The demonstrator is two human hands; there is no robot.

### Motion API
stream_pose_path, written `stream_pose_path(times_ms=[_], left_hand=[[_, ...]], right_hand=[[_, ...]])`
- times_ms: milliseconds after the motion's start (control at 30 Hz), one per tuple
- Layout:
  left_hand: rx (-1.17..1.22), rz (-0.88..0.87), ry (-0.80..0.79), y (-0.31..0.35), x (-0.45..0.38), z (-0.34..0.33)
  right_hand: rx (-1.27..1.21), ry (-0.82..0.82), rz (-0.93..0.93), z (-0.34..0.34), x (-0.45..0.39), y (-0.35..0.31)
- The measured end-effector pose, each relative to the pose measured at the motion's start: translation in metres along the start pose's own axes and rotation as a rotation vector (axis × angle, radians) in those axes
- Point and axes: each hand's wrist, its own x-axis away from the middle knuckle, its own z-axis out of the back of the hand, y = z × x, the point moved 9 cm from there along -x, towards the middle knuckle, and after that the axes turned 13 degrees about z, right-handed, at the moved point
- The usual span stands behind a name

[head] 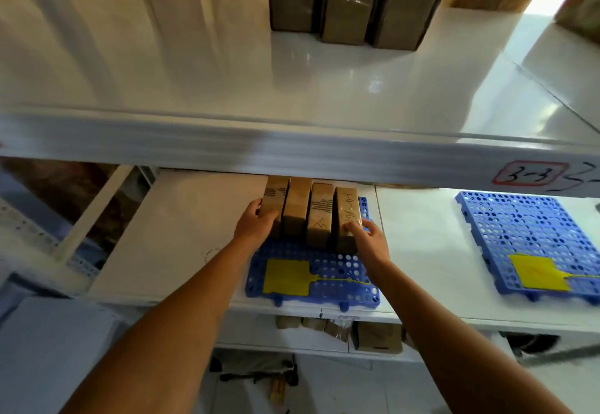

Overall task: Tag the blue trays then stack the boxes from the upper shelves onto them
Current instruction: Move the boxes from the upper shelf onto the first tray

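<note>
Left hand: left hand (256, 222) is pressed flat on the left side of the row of four boxes (311, 215), fingers close together on the end box.
Right hand: right hand (368, 235) is pressed on the right side of the same row, fingertips curled on the near corner of the end box. Both hands squeeze the row from its two ends.
Yellow tag: first yellow tag (287, 277) lies flat on the blue tray, in front of the boxes, close to the tray's near edge. Its thin tail runs off to the right.
Blue tray: blue tray (311, 287) sits on the white lower shelf (181, 238). The boxes stand side by side on its back half, partly under the shelf above.
Second tray: second blue tray (526, 238) lies well to the right of the first tray. It has its own yellow tag (537, 272) and no boxes on it.
Upper shelf: upper shelf (292, 88) is above and behind the tray. A few more wrapped boxes (354, 1) stand far back on it.
Step now: I think the tags are done and the boxes are being set on the first tray.
Next move: I think the hands need to let go, reach up to the far boxes, and bring them down onto a tray.
</note>
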Motion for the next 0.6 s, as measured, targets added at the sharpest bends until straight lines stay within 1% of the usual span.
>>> stream_pose_path(times_ms=[200,267,333,400,433,467,533,567,600], left_hand=[[-0.039,0.008,0.017,0.000,-0.002,-0.001],[-0.097,0.000,0.008,-0.001,-0.004,0.002],[-0.228,-0.085,0.056,0.010,-0.006,0.010],[-0.435,-0.305,0.120,0.039,0.000,0.010],[-0.536,-0.424,0.106,0.054,0.003,0.004],[-0.635,-0.506,0.064,0.063,0.005,-0.006],[-0.811,-0.559,-0.030,0.066,0.002,-0.026],[-0.871,-0.565,-0.071,0.062,0.000,-0.035],[-0.899,-0.570,-0.103,0.056,-0.002,-0.043]], right_hand=[[0.006,-0.069,-0.056,-0.013,-0.007,-0.006],[0.089,-0.096,-0.035,-0.013,-0.011,-0.012],[0.320,-0.085,0.093,-0.005,-0.018,-0.023],[0.528,-0.067,0.298,0.000,-0.025,-0.045],[0.618,-0.125,0.397,-0.006,-0.028,-0.056],[0.710,-0.231,0.470,-0.017,-0.031,-0.061],[0.871,-0.438,0.533,-0.040,-0.032,-0.061],[0.926,-0.494,0.545,-0.047,-0.032,-0.058],[0.962,-0.512,0.558,-0.052,-0.032,-0.056]])
